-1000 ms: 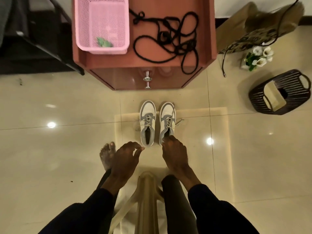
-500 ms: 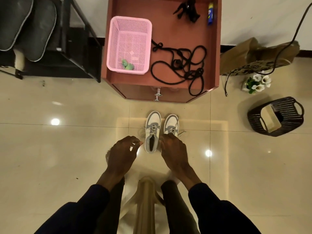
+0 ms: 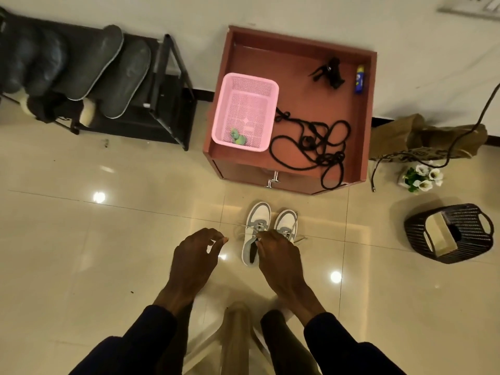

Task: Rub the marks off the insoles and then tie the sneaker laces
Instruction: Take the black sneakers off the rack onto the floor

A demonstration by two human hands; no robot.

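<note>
Two sneakers [image 3: 260,215] by left hand [image 3: 198,257] and right hand [image 3: 281,257]; tube [image 3: 359,79] label unreadable

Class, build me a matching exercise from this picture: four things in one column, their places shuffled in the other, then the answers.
Things
1. pink basket
2. white flowers
3. dark woven basket
4. sneakers

Places
A. on the floor, just in front of the cabinet
B. on the floor at far right, holding a box
C. on top of the cabinet
D. on the floor beside the brown paper bag

Pairs: 1-C, 2-D, 3-B, 4-A
</note>
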